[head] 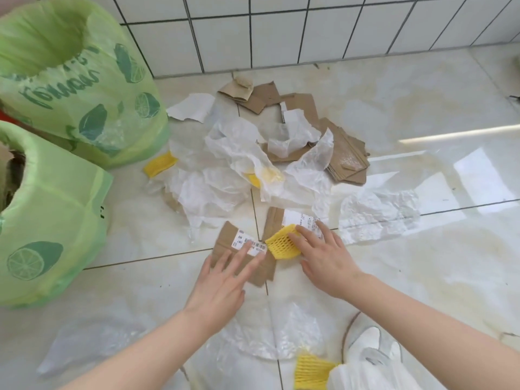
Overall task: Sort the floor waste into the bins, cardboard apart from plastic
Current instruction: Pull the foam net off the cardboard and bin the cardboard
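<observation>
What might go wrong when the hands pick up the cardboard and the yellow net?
1. The right hand touches both the yellow foam net and a labelled cardboard piece under it; lifted together, they might land in one bin.
2. The left hand presses flat on another cardboard piece; flat on the smooth tile floor, it may slide instead of lifting.
3. Clear plastic film lies near the shoe, so slipping is possible.

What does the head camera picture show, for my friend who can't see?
A left hand presses a labelled cardboard piece while the right hand touches a yellow foam net on a littered tile floor. Two green-bagged bins stand left.
</observation>
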`<action>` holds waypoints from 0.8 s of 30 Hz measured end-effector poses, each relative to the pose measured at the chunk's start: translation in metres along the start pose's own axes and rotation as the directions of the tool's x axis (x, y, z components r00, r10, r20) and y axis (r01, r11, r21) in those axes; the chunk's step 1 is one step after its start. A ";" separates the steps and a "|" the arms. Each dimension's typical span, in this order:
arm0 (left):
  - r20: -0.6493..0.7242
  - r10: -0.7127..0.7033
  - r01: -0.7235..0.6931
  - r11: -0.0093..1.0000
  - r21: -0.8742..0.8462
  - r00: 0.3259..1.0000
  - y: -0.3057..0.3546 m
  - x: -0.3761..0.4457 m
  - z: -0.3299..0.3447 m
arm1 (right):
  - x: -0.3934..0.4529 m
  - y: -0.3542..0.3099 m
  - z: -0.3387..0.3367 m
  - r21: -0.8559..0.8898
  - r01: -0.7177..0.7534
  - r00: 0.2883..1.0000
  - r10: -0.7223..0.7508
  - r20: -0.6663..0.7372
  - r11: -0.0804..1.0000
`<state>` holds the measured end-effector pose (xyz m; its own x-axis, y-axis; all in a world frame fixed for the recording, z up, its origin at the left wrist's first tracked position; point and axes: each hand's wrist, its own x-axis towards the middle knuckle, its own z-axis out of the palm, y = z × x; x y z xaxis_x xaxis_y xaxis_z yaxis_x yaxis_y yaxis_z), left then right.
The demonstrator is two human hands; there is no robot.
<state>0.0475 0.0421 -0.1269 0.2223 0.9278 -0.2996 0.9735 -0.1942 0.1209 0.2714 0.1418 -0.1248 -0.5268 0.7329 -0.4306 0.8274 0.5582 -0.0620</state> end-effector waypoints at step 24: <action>0.147 -0.191 0.206 0.974 -0.095 0.970 -0.033 0.021 -0.015 | 0.006 -0.001 -0.017 0.082 0.006 0.998 -0.012 0.069 0.997</action>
<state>0.0196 0.0729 -0.1227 0.0377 0.8906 -0.4532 0.9888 0.0323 0.1458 0.2641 0.1525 -0.1121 -0.5216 0.6975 -0.4913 0.8374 0.5287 -0.1386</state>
